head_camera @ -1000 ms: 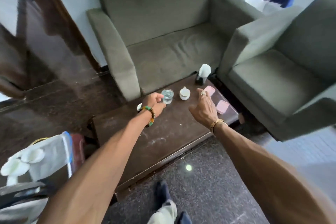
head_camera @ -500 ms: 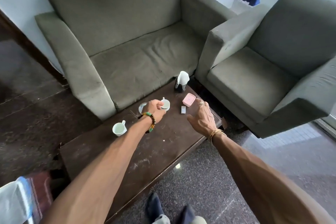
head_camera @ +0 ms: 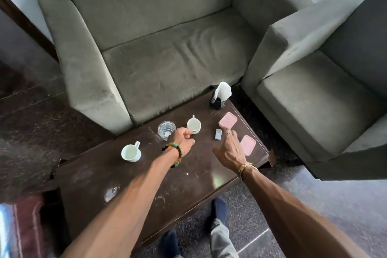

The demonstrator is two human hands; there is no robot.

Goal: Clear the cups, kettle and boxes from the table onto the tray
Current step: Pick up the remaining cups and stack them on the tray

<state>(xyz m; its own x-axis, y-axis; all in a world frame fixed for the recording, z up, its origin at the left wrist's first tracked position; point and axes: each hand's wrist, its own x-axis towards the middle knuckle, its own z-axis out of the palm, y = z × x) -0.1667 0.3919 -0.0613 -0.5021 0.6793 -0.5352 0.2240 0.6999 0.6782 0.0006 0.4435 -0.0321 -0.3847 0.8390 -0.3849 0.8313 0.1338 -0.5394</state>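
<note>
— Left hand (head_camera: 182, 140)?
— Pinching cup (head_camera: 193, 125) rim, far side of counter (head_camera: 125, 184), right of glass (head_camera: 166, 130).
— Right hand (head_camera: 229, 151)?
— Fingers straight, wide, between white box (head_camera: 218, 133) and near pink box (head_camera: 248, 145).

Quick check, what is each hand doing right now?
Left hand: fingers curled, pinching the near rim of the middle white cup.
Right hand: open, fingers straight, holding nothing.
</note>
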